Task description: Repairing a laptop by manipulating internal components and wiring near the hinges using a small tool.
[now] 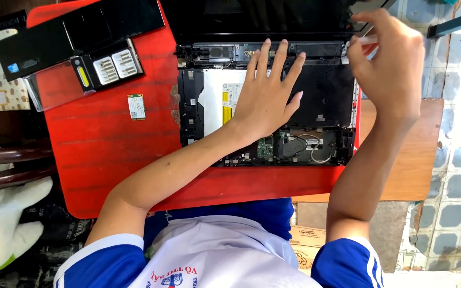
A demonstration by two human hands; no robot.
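An opened black laptop base [326, 101] lies on a red table [108, 144], its inner boards and wires exposed near the front edge. My left hand [267, 93] rests flat on the middle of the base, fingers spread toward the hinge. My right hand [390, 64] hovers over the laptop's far right corner, fingers closed around a thin screwdriver [363, 41] with a pale handle, its tip at the hinge area.
A black cover panel [54, 37] and a clear case of screwdriver bits [110, 68] lie at the table's far left. A small green circuit card [136, 106] sits beside them. A wooden board [417, 154] sticks out on the right over a tiled floor.
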